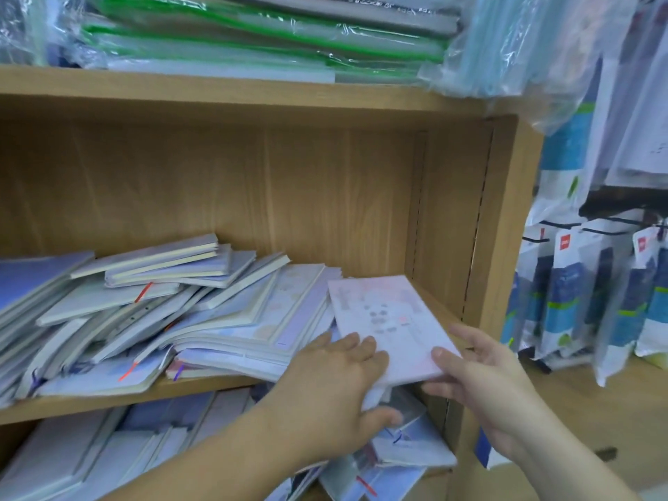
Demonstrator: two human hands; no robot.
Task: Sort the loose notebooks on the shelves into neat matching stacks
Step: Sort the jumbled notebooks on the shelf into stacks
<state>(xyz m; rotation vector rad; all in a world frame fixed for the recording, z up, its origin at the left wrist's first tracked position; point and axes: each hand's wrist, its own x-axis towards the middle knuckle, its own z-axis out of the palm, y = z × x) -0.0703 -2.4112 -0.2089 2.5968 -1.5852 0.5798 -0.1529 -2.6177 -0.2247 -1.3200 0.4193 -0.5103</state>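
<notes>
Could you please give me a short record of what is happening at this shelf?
held item: pink notebook, tilted, at the right end of the middle shelf
left hand: holds its near left corner, fingers on the cover
right hand: holds its near right corner, thumb on top
middle shelf: loose notebooks in a slanting, untidy pile
below it: more mixed notebooks
top shelf: plastic-wrapped green-edged folders
neat stacks: none visible
</notes>
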